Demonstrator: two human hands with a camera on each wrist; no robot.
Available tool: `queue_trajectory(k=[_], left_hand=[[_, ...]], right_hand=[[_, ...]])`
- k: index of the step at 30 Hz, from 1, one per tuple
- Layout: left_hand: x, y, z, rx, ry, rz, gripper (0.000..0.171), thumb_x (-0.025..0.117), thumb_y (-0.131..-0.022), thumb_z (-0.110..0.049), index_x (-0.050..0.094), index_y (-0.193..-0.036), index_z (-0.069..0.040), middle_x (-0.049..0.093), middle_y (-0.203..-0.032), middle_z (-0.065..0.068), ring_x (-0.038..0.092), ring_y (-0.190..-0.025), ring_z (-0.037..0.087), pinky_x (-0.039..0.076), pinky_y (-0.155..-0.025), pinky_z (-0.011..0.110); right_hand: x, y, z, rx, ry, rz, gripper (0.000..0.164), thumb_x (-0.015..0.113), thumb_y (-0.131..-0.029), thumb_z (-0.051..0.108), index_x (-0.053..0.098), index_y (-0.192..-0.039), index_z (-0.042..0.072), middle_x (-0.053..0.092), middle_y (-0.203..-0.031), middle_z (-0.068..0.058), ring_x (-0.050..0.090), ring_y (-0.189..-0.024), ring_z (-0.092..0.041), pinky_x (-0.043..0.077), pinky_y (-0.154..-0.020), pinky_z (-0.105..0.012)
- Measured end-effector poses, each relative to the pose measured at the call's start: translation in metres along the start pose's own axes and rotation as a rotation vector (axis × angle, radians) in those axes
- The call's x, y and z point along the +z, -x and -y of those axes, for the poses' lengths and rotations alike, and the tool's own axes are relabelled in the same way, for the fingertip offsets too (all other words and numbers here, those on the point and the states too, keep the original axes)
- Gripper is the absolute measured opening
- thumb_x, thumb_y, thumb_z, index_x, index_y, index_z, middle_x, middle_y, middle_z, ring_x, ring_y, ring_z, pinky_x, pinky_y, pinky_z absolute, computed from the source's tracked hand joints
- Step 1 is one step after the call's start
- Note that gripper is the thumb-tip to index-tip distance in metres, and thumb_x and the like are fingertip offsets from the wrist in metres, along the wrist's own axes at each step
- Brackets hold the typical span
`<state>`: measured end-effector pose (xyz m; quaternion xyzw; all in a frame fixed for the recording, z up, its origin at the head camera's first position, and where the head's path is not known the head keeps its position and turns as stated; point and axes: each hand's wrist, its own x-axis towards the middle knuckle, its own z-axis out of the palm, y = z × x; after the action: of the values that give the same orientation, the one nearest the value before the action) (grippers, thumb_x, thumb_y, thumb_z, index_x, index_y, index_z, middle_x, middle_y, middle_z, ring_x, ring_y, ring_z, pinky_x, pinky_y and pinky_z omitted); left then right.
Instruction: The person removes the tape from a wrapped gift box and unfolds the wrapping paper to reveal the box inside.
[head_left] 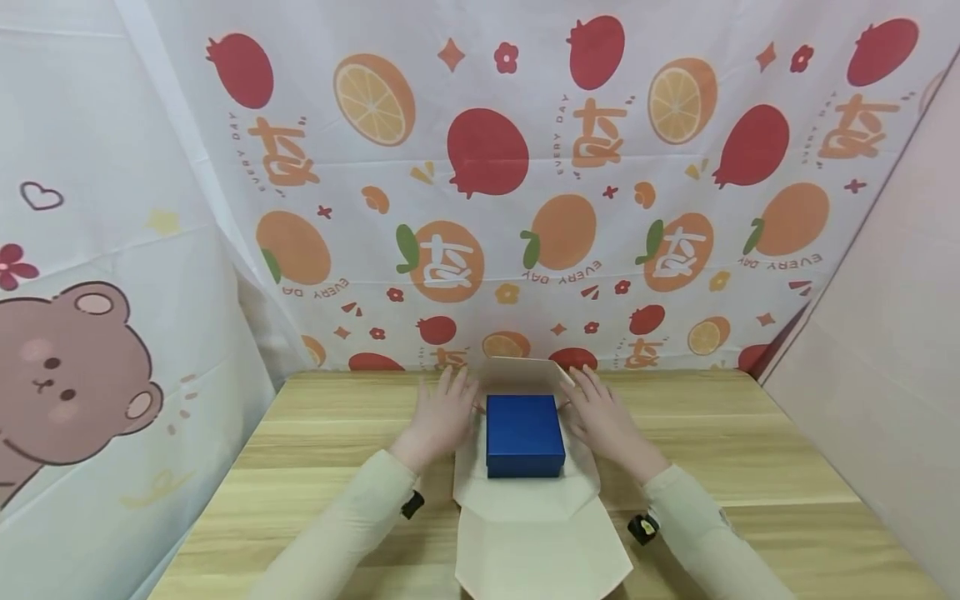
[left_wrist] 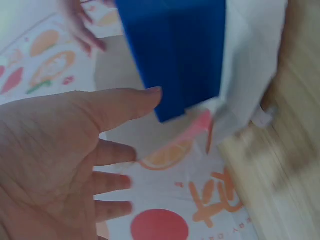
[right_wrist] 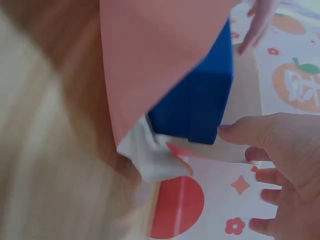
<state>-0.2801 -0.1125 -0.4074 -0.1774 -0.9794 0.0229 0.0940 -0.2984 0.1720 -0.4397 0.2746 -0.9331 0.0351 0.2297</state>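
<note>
A blue box (head_left: 524, 435) with a lid sits inside an unfolded cardboard box (head_left: 540, 542), pale inside; the right wrist view shows a pink outer face (right_wrist: 160, 45). Its back panel (head_left: 517, 375) stands up behind the blue box. Beside the panel's left edge is my left hand (head_left: 442, 417), fingers extended, thumb near the blue box's corner in the left wrist view. My right hand (head_left: 603, 421) mirrors it at the right edge, fingers spread, thumb by the blue box in the right wrist view. Whether the fingertips touch the panel is hard to tell.
The cardboard lies on a wooden table (head_left: 315, 467). Behind the table hangs a white cloth (head_left: 420, 167) printed with fruit. A bear-print cloth (head_left: 75, 375) hangs at the left, and a plain pale wall (head_left: 892, 333) stands at the right.
</note>
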Motion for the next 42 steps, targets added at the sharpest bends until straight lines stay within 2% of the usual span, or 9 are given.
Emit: queue_trajectory(k=[5, 8, 13, 17, 22, 27, 34, 37, 42], left_hand=[[0.010, -0.021, 0.007, -0.013, -0.076, -0.044, 0.073, 0.070, -0.085, -0.046, 0.045, -0.145, -0.012, 0.023, -0.161, 0.013, 0.020, -0.149, 0.038, 0.026, -0.109, 0.072], [0.014, -0.030, 0.008, -0.024, -0.106, -0.049, 0.071, 0.068, -0.086, -0.050, 0.049, -0.143, -0.013, 0.017, -0.164, 0.013, 0.016, -0.150, 0.038, 0.022, -0.110, 0.073], [0.025, -0.046, 0.010, -0.052, -0.185, -0.059, 0.067, 0.066, -0.086, -0.055, 0.052, -0.141, -0.019, 0.007, -0.165, 0.011, 0.009, -0.152, 0.037, 0.014, -0.111, 0.074], [0.033, -0.053, 0.013, -0.073, -0.274, -0.008, 0.066, 0.058, -0.088, -0.061, 0.049, -0.143, -0.026, 0.005, -0.166, 0.010, 0.004, -0.153, 0.035, 0.014, -0.112, 0.073], [0.043, -0.057, 0.014, -0.075, -0.261, 0.126, 0.073, 0.052, -0.089, -0.066, 0.040, -0.149, -0.027, 0.006, -0.166, 0.008, -0.001, -0.153, 0.034, 0.006, -0.115, 0.070], [0.053, -0.056, 0.016, -0.074, -0.199, 0.232, 0.087, 0.056, -0.081, -0.074, 0.036, -0.151, -0.028, 0.008, -0.166, 0.009, 0.000, -0.153, 0.037, 0.001, -0.115, 0.071], [0.058, -0.059, 0.023, -0.121, -0.087, 0.312, 0.086, 0.055, -0.079, -0.077, 0.036, -0.150, -0.033, 0.014, -0.164, 0.011, 0.005, -0.152, 0.040, 0.006, -0.112, 0.074], [0.064, -0.062, 0.028, -0.163, -0.077, 0.361, 0.090, 0.049, -0.077, -0.083, 0.031, -0.152, -0.037, 0.011, -0.165, 0.010, 0.003, -0.152, 0.039, 0.009, -0.112, 0.075], [0.077, -0.065, 0.037, -0.241, -0.030, 0.419, 0.097, 0.044, -0.074, -0.088, 0.020, -0.154, -0.040, 0.007, -0.166, 0.008, 0.000, -0.152, 0.039, 0.008, -0.112, 0.074]], right_hand=[[0.011, -0.020, -0.009, -0.002, 0.100, -0.001, 0.058, 0.075, -0.084, 0.024, 0.055, -0.135, 0.006, 0.031, -0.156, -0.020, 0.023, -0.147, -0.040, 0.028, -0.115, -0.059], [0.017, -0.027, -0.013, -0.007, 0.166, 0.005, 0.057, 0.076, -0.083, 0.032, 0.058, -0.131, 0.007, 0.027, -0.159, -0.020, 0.021, -0.148, -0.039, 0.026, -0.117, -0.058], [0.026, -0.038, -0.020, 0.026, 0.199, 0.088, 0.058, 0.072, -0.085, 0.044, 0.058, -0.130, 0.009, 0.019, -0.162, -0.017, 0.013, -0.151, -0.036, 0.020, -0.120, -0.057], [0.031, -0.042, -0.022, 0.051, 0.191, 0.176, 0.063, 0.069, -0.086, 0.048, 0.057, -0.132, 0.007, 0.019, -0.162, -0.018, 0.012, -0.151, -0.038, 0.016, -0.120, -0.059], [0.045, -0.044, -0.026, 0.055, 0.226, 0.285, 0.066, 0.064, -0.089, 0.052, 0.055, -0.136, 0.007, 0.024, -0.161, -0.016, 0.014, -0.151, -0.036, 0.016, -0.120, -0.060], [0.062, -0.042, -0.032, 0.059, 0.147, 0.403, 0.058, 0.059, -0.094, 0.047, 0.051, -0.141, 0.014, 0.026, -0.161, -0.011, 0.012, -0.152, -0.035, 0.017, -0.120, -0.059], [0.076, -0.037, -0.046, 0.108, -0.140, 0.506, 0.061, 0.055, -0.098, 0.042, 0.039, -0.150, 0.015, 0.026, -0.161, -0.012, 0.006, -0.152, -0.038, 0.011, -0.119, -0.063], [0.079, -0.035, -0.051, 0.122, -0.181, 0.543, 0.066, 0.052, -0.098, 0.043, 0.031, -0.153, 0.014, 0.025, -0.161, -0.015, 0.008, -0.151, -0.040, 0.012, -0.118, -0.065], [0.080, -0.033, -0.056, 0.164, -0.182, 0.601, 0.072, 0.046, -0.098, 0.051, 0.019, -0.157, 0.019, 0.016, -0.164, -0.014, 0.002, -0.151, -0.041, 0.008, -0.118, -0.066]])
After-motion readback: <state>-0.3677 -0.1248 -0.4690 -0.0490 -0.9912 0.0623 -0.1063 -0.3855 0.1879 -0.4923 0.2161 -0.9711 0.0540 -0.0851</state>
